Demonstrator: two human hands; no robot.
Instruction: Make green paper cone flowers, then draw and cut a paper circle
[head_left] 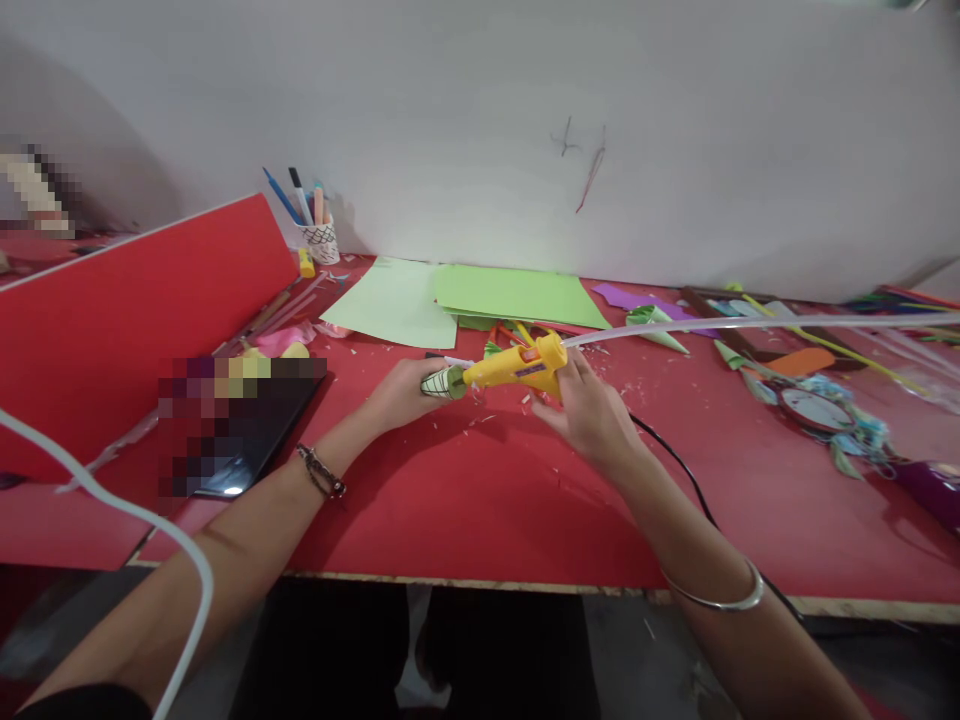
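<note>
My right hand (589, 405) is wrapped round a yellow hot glue gun (517, 365). Its nozzle points left, and a long clear glue stick (675, 325) runs out of its back toward the right. Between the fingers of my left hand (405, 393) is a small green paper cone (444, 383) with dark line markings. Its open end faces the gun, and the nozzle tip is at that end; whether they touch I cannot tell. Both hands are above the red table (465, 500).
Green sheets (517, 293) and a pale sheet (397, 300) lie by the wall. A pen cup (321, 243) stands behind a red board (150, 300). A dark tablet-like device (262, 440) is at left. Right are paper cones (656, 328), a round mirror (817, 410) and the gun's black cord (679, 460).
</note>
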